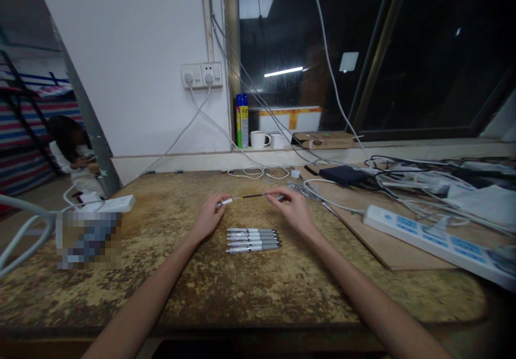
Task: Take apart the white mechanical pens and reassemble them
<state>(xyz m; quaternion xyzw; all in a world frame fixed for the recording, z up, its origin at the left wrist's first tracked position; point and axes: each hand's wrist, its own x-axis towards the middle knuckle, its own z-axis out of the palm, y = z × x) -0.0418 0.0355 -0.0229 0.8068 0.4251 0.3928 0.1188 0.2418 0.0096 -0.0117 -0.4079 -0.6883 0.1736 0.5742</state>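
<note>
My left hand point(213, 212) is closed around a white pen barrel point(226, 202), which points right. Across from it, my right hand point(291, 204) pinches the end of a thin, dark pen refill point(253, 195). The refill's clear left end lies close to the barrel's opening; whether it is inside cannot be made out. A small greyish piece point(279, 197) shows among my right fingers, too small to name. Below both hands, several white and grey click pens point(253, 239) lie side by side in a stack of rows on the worn wooden table point(193, 284).
A white power strip point(435, 241) and tangled cables lie at the right on a brown board point(363, 230). Another power strip point(116, 204) is at the left. On the windowsill stand a spray can point(242, 120) and a white mug point(259, 139). A person point(72, 149) sits far left.
</note>
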